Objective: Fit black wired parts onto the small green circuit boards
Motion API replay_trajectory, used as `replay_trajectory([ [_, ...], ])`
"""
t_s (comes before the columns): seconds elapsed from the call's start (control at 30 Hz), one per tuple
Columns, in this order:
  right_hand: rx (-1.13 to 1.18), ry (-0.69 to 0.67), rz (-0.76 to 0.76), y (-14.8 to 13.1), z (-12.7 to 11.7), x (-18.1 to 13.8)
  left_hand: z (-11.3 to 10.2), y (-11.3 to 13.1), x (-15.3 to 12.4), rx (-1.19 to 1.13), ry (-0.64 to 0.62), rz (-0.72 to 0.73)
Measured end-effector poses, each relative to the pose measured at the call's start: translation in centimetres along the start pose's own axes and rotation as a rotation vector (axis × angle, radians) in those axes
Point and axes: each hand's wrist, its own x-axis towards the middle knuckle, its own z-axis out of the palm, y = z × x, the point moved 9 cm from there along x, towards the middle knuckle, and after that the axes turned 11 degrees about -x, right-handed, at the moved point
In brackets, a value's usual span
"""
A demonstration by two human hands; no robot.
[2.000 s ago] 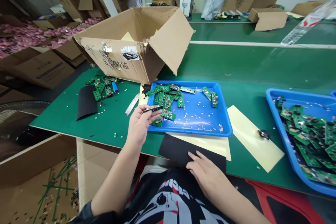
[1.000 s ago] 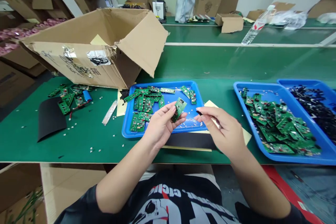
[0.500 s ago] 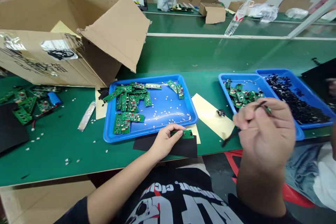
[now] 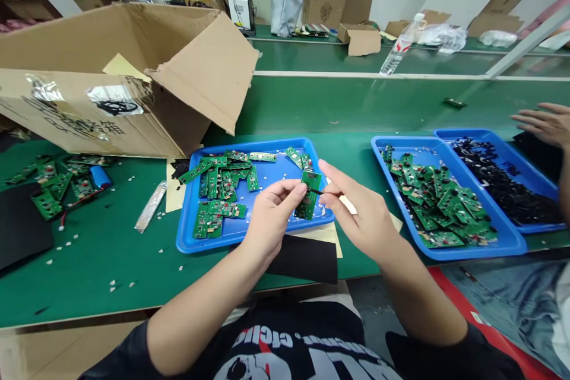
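My left hand (image 4: 272,219) is closed on the edge of a green circuit board (image 4: 306,206), held tilted up over the front right of a blue tray (image 4: 262,236). Opposite it, my right hand (image 4: 363,217) pinches a thin black pointed piece (image 4: 316,192), whose tip lies against the board; its exact kind is unclear. Inside that tray, several green boards (image 4: 220,175) are heaped at the left, among small white bits. Below my hands, a black sheet (image 4: 307,258) lies at the table's front edge, partly over cream paper (image 4: 332,236).
Right of my hands stand a blue tray of piled boards (image 4: 445,202) and a tray of black parts (image 4: 503,178). A co-worker's hand (image 4: 545,123) is at far right. A large open carton (image 4: 89,104) stands left, with loose boards (image 4: 56,184) and a blue cylinder (image 4: 100,177) before it.
My right hand has come left from beside the right-hand board tray to the board. My left hand has lifted that board off the black sheet and turned it. The view has shifted slightly.
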Motion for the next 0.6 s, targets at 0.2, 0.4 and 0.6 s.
replay_trajectory([
  [0.2,-0.062,0.030,-0.011,0.7,0.7,1.7,0.5,0.1,1.1,0.094,-0.129,-0.050],
  [0.4,-0.205,-0.054,-0.064,0.8,2.1,2.3,0.2,-0.6,1.7,0.130,-0.177,-0.075],
  [0.6,-0.230,-0.101,-0.050,1.1,3.3,2.3,-0.2,-1.2,2.0,0.114,-0.156,-0.127],
])
